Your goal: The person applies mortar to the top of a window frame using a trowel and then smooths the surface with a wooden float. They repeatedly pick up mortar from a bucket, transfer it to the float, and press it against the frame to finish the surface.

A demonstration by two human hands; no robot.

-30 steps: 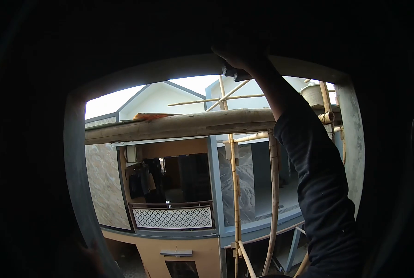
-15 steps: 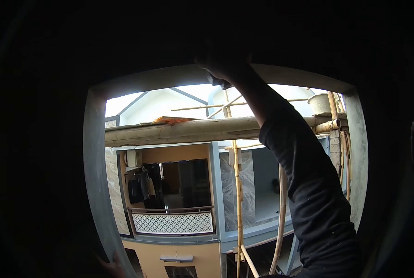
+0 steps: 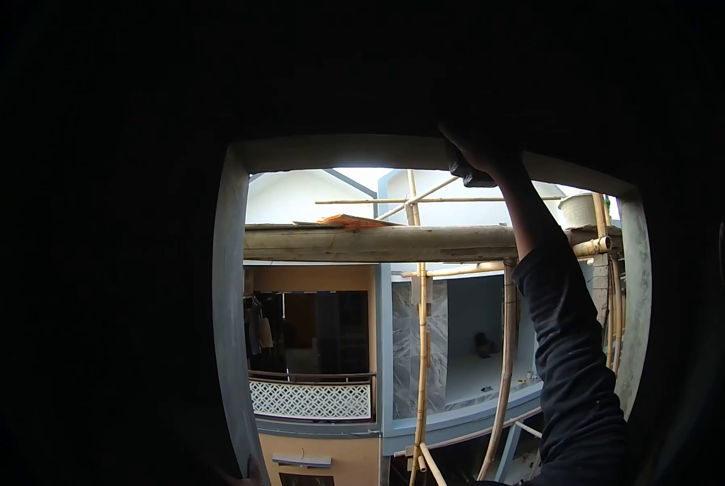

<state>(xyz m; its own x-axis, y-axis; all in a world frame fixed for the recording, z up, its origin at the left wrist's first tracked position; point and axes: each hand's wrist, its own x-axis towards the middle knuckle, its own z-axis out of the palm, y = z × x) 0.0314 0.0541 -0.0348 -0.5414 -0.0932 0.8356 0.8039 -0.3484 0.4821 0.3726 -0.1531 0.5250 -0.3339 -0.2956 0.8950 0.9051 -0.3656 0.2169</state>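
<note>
Up at the head of the window opening (image 3: 338, 152), what do you have on your feed?

From my end, the right hand (image 3: 477, 150) is raised to the lintel, right of its middle. It's closed around a small dark object (image 3: 464, 172) that is pressed against the lower edge. The dark sleeve (image 3: 573, 364) runs down to the bottom of the view.

And the left hand?

Only a sliver of the left hand (image 3: 251, 471) shows at the bottom edge, against the foot of the left jamb (image 3: 231, 324). I cannot tell whether it is open or closed.

How far along would you say the work on that opening is?

Hard to call. The lintel and both jambs look evenly grey and smooth, and I see no line between a worked stretch and a raw one. The room is too dark for more. I'd judge it as mid-pass along the top edge, with the right corner yet to be reached.

Anything outside worth noting?

A wooden beam (image 3: 378, 243) crosses just beyond the opening. Bamboo scaffold poles (image 3: 421, 340) stand behind it, and a bucket (image 3: 577, 211) sits up at the right.
</note>
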